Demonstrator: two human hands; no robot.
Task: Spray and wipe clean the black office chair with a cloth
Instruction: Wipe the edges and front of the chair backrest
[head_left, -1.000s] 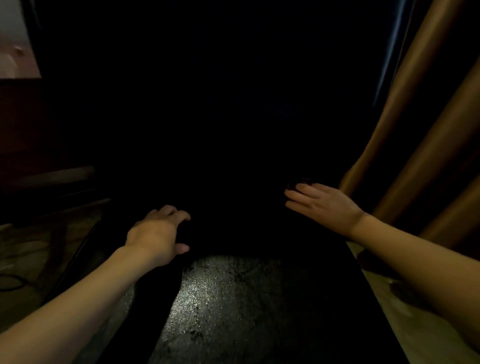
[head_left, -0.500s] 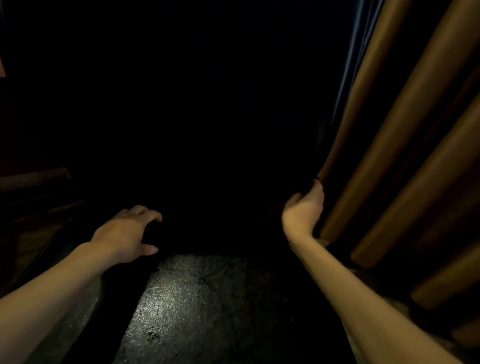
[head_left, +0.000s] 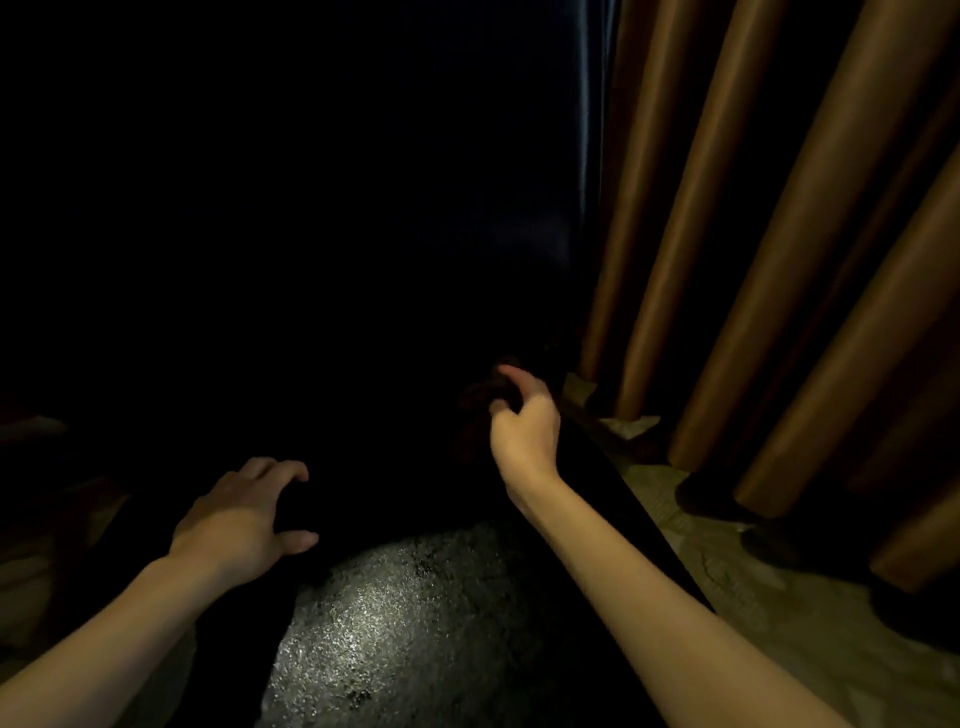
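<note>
The black office chair's seat (head_left: 395, 623) fills the lower middle, with one lit, grainy patch; its backrest (head_left: 582, 156) rises dark behind, showing only a bluish sheen. My left hand (head_left: 244, 514) rests on the seat's left side, fingers spread and loosely curved, holding nothing. At the seat's right rear, my right hand (head_left: 524, 421) curls its fingers round a dark bunched thing that looks like a cloth (head_left: 485, 395). Most of it is lost in shadow. No spray bottle is in view.
Brown curtain folds (head_left: 779, 260) hang close on the right, down to a pale patterned floor (head_left: 727, 571). The left side and the far part of the scene are too dark to make out.
My right hand went from lying flat to turned on edge, then curled round the dark cloth-like thing. The view swung right towards the curtains. My left hand stayed on the seat.
</note>
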